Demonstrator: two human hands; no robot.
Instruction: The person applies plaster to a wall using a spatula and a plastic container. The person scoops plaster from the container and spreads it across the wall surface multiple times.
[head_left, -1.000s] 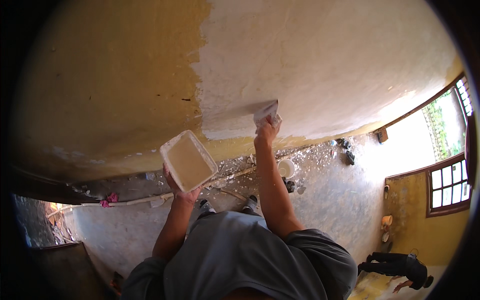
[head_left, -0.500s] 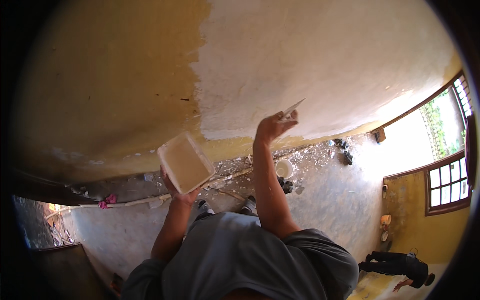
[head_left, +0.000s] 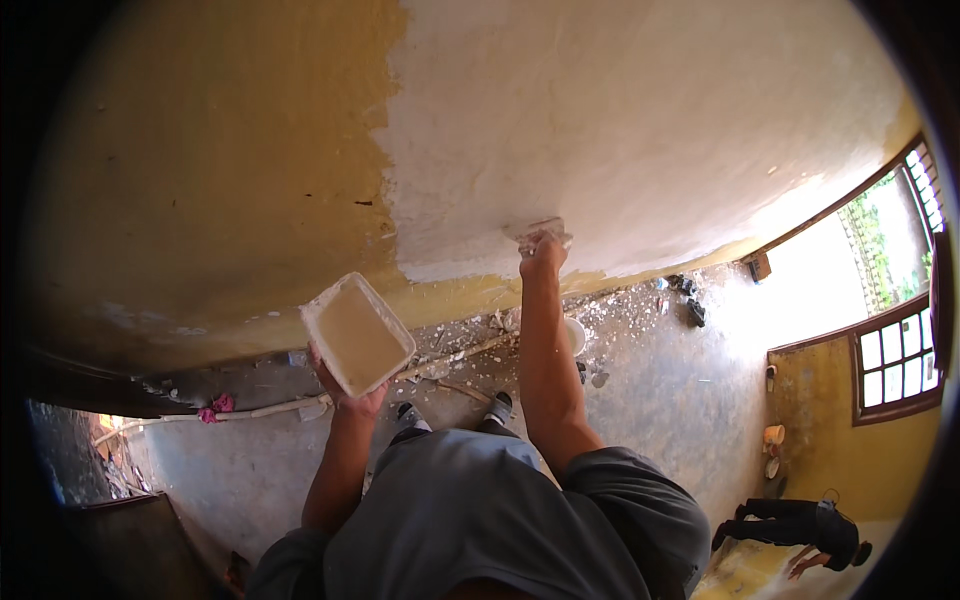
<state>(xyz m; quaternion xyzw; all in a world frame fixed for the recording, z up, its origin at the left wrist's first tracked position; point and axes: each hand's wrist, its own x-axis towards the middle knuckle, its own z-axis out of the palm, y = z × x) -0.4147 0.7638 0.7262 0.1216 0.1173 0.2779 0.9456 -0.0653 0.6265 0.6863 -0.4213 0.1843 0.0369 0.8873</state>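
My left hand (head_left: 352,392) grips a rectangular pale plastic tub (head_left: 358,335) from beneath, its open top tilted toward me and its inside coated with off-white paste. My right hand (head_left: 544,254) is closed around a putty knife (head_left: 544,228), whose wide, paste-smeared blade lies against the wall. Around the blade the wall carries a white coat (head_left: 620,130). To the left of an uneven edge the wall is bare yellow (head_left: 240,150). The grip of the knife is hidden by my fingers.
Along the wall's foot lie a long wooden pole (head_left: 270,408), white flakes and a pink cloth (head_left: 216,406). A white bucket (head_left: 574,336) stands partly behind my right forearm. Black bags (head_left: 692,302) lie farther right. Another person (head_left: 815,530) is by the yellow wall at lower right.
My right hand has moved left and turned, bringing the knife's blade from clear of the wall onto its white coat. The tub in my left hand has shifted slightly left.
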